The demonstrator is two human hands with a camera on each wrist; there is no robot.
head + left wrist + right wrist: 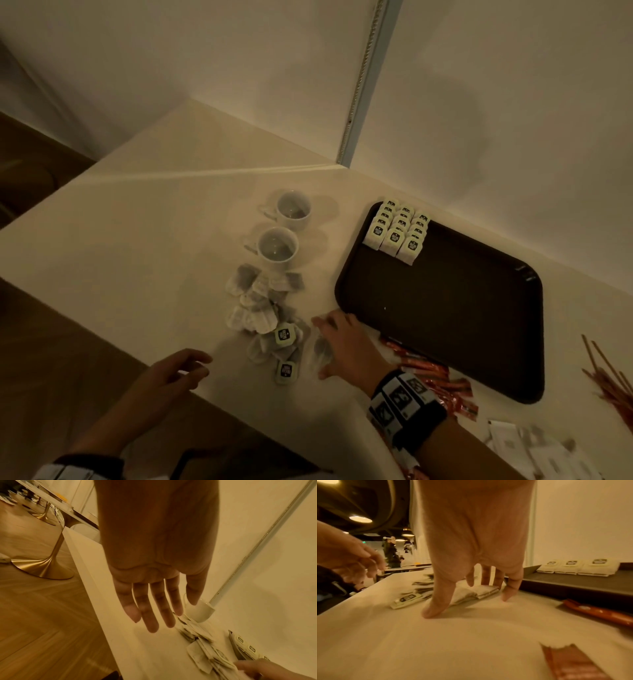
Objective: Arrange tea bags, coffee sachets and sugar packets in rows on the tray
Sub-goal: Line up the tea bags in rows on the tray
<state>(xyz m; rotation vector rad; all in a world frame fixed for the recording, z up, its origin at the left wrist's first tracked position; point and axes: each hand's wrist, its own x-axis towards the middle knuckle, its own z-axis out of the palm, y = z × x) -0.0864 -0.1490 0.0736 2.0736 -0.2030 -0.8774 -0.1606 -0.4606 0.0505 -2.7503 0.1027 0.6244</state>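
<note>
A dark brown tray (445,308) lies on the white table with tea bags (397,233) set in three rows in its far left corner. A loose pile of tea bags (263,308) lies left of the tray. My right hand (325,346) arches over one tea bag (322,356) beside the pile. Its thumb (435,608) and little finger touch the table, and the other fingers touch the bag's (481,592) far edge. My left hand (191,368) hovers at the table's near edge, fingers (152,615) relaxed and empty.
Two white cups (294,209) (277,246) stand behind the pile. Orange coffee sachets (435,380) lie by my right wrist in front of the tray. White sugar packets (534,448) and thin stirrers (609,377) are at the right. Walls close off the table's far side.
</note>
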